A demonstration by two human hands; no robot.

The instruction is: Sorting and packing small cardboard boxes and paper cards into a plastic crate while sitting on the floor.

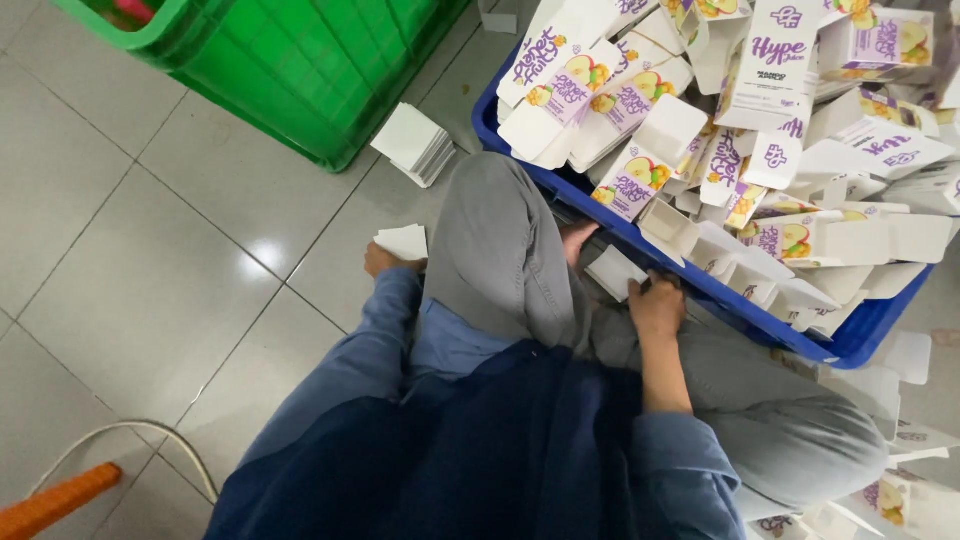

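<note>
**Down on the floor: two hands, two flat white cards**

Mostly the view is grey glossy floor tile (150,260), w/ a person sitting on it, legs in grey trousers, blue sleeves. Next in size is the big blue plastic crate (860,335) at upper right, piled high w/ folded white-and-purple printed cartons (790,240) showing fruit pictures; some cartons lie also on the floor at lower right. At the top left stands a green plastic crate (300,70), and beside it, well apart from both hands, a small stack of flat white card blanks (415,142).

The right hand (657,308) is just beside the blue crate wall, fingers curled down; it touches or pinches a flat white card piece (613,272), which lies up and to the left of the hand, long axis approx. diagonal. A firm grip I cannot tell.

The left hand (380,260) is on the other side of the raised knee, low by the floor, holding a small white folded card (403,241) at its edge; fingers are mostly hidden. The right hand is nearer to the crate.

At bottom left, an orange bar (55,500) and a thin grey cable (130,440).
</note>
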